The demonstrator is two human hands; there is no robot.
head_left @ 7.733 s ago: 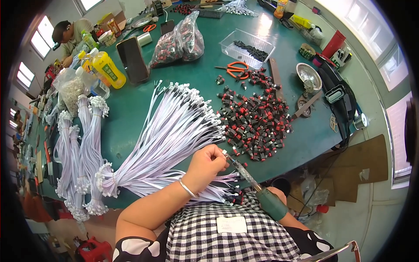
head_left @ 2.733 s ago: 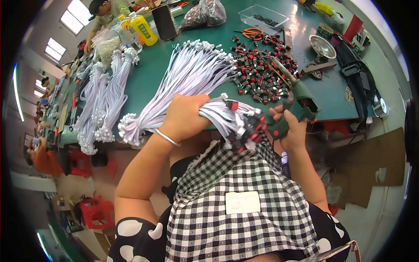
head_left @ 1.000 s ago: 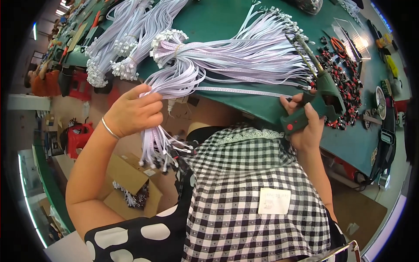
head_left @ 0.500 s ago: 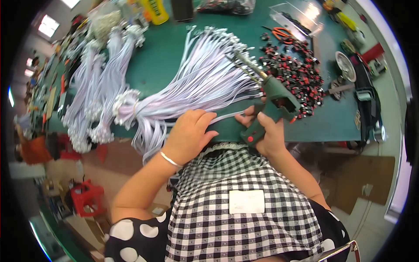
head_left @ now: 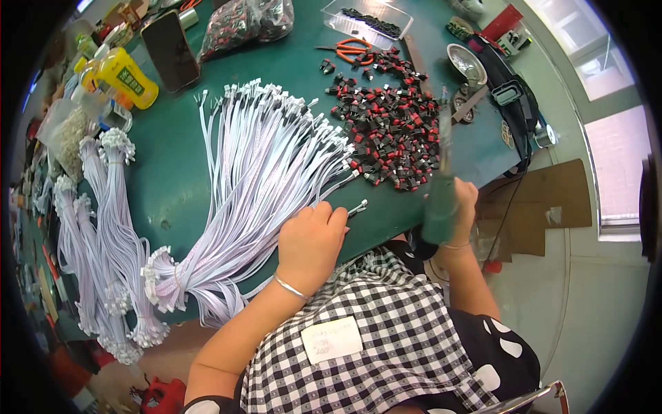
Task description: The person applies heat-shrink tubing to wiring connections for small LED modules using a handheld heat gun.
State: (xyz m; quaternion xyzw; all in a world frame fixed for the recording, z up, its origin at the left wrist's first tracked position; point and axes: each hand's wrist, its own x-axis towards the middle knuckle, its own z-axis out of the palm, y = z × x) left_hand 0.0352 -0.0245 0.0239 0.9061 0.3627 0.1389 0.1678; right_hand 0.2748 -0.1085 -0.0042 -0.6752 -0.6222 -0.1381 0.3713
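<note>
My left hand (head_left: 312, 241) is closed at the near edge of a fanned bundle of white ribbon cables (head_left: 238, 179). One white cable (head_left: 358, 208) runs under its fingers, its connector end poking out to the right. My right hand (head_left: 463, 214) grips a green soldering gun (head_left: 441, 210), held upright past the table's front edge and smeared by motion. Its thin metal tip points away from me. Farther off, just left of the gun, lies a heap of small black and red parts (head_left: 393, 131) that look like switches.
Tied cable bundles (head_left: 114, 200) lie at the left. Behind stand a yellow bottle (head_left: 127, 79), a phone (head_left: 169, 52) and a plastic bag of parts (head_left: 241, 27). Orange-handled pliers (head_left: 355, 50), a clear tray (head_left: 372, 21) and a metal bowl (head_left: 467, 63) sit at the far right.
My view has swung to the right. The soldering gun has moved right, away from the cable by my left hand, and now points upright. My left hand stays by the cables.
</note>
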